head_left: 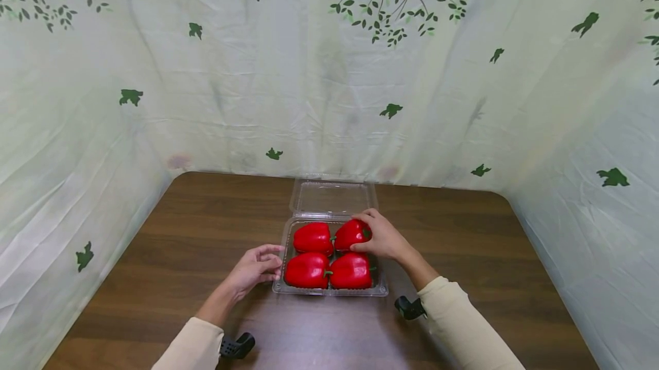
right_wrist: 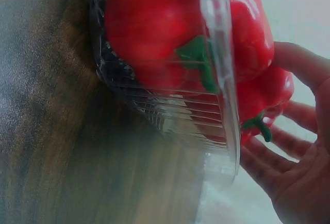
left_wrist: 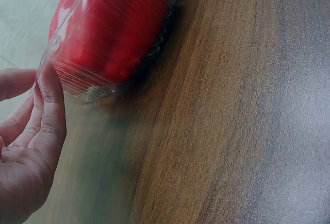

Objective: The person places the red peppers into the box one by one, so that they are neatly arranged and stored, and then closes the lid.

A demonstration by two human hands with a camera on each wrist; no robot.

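Several red bell peppers sit in a clear plastic clamshell container (head_left: 382, 288), two of them in the front row (head_left: 307, 271). My right hand (head_left: 379, 235) grips the back right bell pepper (head_left: 352, 234), thumb at its near side and fingers over the far side. That pepper's green stem (right_wrist: 260, 126) faces my palm in the right wrist view. At the container's left side my left hand (head_left: 255, 270) pinches the rim (left_wrist: 47, 54) between thumb and fingers. The back left bell pepper (head_left: 312, 238) lies beside the gripped one.
The container's clear lid (head_left: 334, 197) lies folded back toward the table's far edge. The brown wooden table (head_left: 206, 215) is bordered by a pale leaf-patterned curtain (head_left: 319, 101) at the back and both sides. A black wrist device (head_left: 409, 307) hangs at my right sleeve, another (head_left: 238, 346) at my left.
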